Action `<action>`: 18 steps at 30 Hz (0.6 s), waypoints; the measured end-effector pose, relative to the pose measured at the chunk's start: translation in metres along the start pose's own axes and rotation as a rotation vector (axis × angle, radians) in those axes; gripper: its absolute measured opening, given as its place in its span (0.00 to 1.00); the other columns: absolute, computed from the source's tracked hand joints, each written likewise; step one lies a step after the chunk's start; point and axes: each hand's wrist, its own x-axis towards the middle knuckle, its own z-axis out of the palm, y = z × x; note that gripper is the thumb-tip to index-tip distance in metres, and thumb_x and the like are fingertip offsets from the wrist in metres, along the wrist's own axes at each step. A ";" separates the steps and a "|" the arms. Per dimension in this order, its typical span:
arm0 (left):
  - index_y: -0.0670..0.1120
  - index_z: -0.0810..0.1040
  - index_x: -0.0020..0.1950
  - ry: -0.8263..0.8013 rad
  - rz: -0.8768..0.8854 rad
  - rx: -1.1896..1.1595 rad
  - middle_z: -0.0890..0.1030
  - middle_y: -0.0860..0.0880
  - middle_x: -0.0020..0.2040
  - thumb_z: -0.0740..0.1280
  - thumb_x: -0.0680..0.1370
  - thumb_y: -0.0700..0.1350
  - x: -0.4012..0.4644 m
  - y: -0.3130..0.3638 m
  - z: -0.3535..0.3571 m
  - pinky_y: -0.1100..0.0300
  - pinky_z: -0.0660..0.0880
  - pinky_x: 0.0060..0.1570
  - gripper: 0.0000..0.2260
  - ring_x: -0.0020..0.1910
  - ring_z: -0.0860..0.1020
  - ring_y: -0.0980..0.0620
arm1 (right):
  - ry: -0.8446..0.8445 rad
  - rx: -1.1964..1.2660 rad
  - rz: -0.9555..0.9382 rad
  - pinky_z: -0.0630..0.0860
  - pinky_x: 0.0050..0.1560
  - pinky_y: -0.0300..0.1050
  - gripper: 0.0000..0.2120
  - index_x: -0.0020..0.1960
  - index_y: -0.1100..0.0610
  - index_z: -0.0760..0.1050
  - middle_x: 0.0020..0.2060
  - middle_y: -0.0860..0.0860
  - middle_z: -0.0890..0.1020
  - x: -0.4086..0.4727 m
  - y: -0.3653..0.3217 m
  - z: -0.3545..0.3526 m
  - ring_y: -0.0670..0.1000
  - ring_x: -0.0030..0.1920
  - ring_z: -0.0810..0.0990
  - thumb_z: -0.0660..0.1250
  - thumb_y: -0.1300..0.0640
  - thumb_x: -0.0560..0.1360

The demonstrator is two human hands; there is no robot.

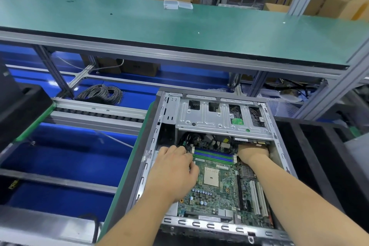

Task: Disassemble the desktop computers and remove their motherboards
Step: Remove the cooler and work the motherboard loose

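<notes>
So the grey steel desktop computer case (209, 166) is lying open on its side at the near edge of the workbench, and the green motherboard (217, 191) is sitting flat in the bottom of it, heatsink already off, bare white CPU socket (211, 176) showing.

Left hand (173, 170) is reaching in along the board's left edge, fingers curled down by the black cable bundle (185, 142) next to the blue and green RAM slots (213, 156). Looks like it's pinching something there, but I honestly can't tell what. Right hand (252, 153) is tucked under the silver drive cage (221, 116) at the board's far right corner, fingers hidden, so no idea how open it is or what it's holding.

Worries, imo: if a cable is plugged in back there, lifting the board is going to strain a connector. Tilting it up under that cage is risking scraped components or a flexed board. The exposed socket is asking for a stray finger. And those stamped case edges are looking sharp against bare forearms.
</notes>
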 end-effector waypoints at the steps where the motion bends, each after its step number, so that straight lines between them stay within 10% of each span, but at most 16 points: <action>1: 0.54 0.68 0.39 -0.002 0.003 0.002 0.68 0.57 0.40 0.40 0.75 0.57 0.000 0.000 0.000 0.55 0.64 0.60 0.19 0.45 0.67 0.53 | 0.016 -0.039 -0.038 0.73 0.55 0.51 0.17 0.65 0.50 0.76 0.67 0.53 0.76 -0.002 0.000 0.002 0.59 0.64 0.75 0.55 0.56 0.80; 18: 0.55 0.67 0.38 0.009 0.000 0.021 0.69 0.57 0.40 0.40 0.75 0.57 -0.001 0.001 0.001 0.57 0.64 0.59 0.18 0.44 0.68 0.55 | 0.014 0.081 -0.095 0.70 0.62 0.46 0.16 0.67 0.54 0.75 0.66 0.54 0.76 0.006 -0.008 0.014 0.57 0.66 0.74 0.56 0.59 0.82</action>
